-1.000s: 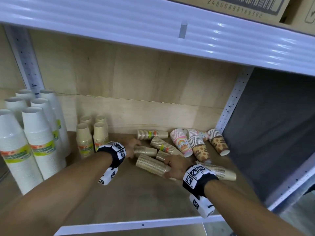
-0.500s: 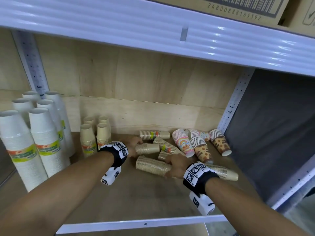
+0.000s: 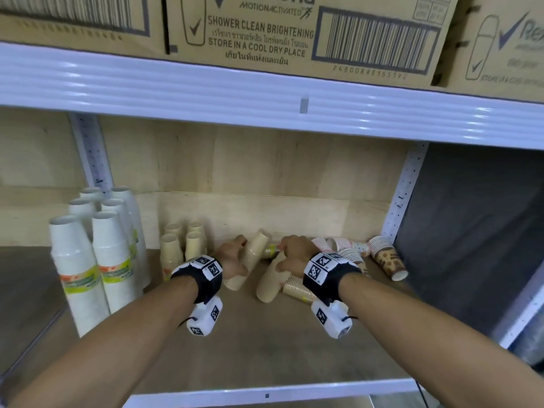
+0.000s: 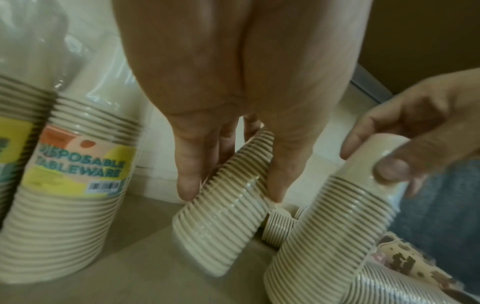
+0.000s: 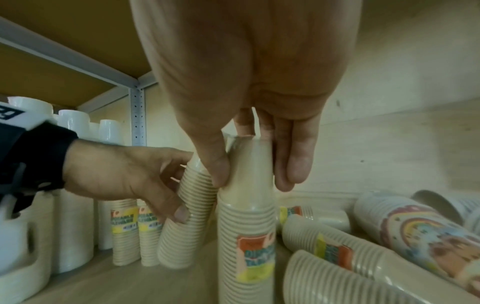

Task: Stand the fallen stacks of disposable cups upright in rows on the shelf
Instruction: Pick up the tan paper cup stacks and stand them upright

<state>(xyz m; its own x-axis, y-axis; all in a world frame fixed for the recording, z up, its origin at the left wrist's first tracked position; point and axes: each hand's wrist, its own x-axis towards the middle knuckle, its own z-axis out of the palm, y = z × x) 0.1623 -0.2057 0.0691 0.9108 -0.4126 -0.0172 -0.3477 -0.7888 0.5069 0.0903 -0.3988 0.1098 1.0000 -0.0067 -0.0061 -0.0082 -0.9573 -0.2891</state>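
Note:
Two wrapped stacks of beige cups are being tilted up from the shelf board (image 3: 265, 343). My left hand (image 3: 234, 256) grips one beige stack (image 3: 250, 265) (image 4: 228, 218) (image 5: 187, 222), which leans with its wide end on the board. My right hand (image 3: 294, 256) holds the narrow top of a second beige stack (image 3: 272, 279) (image 5: 246, 236) (image 4: 330, 222), close to vertical in the right wrist view. Behind and right lie more fallen stacks: beige labelled stacks (image 5: 324, 246) and printed patterned stacks (image 3: 385, 259) (image 5: 420, 232).
Several tall white cup stacks (image 3: 88, 266) stand upright at the left, with small upright beige stacks (image 3: 182, 245) beside them. A white shelf beam (image 3: 265, 95) carrying cardboard boxes (image 3: 294, 33) hangs low overhead. A perforated upright (image 3: 403, 195) bounds the right side.
Both hands have lifted the narrow ends of their beige stacks off the board, so the stacks went from lying flat to tilted up. The head view has shifted upward.

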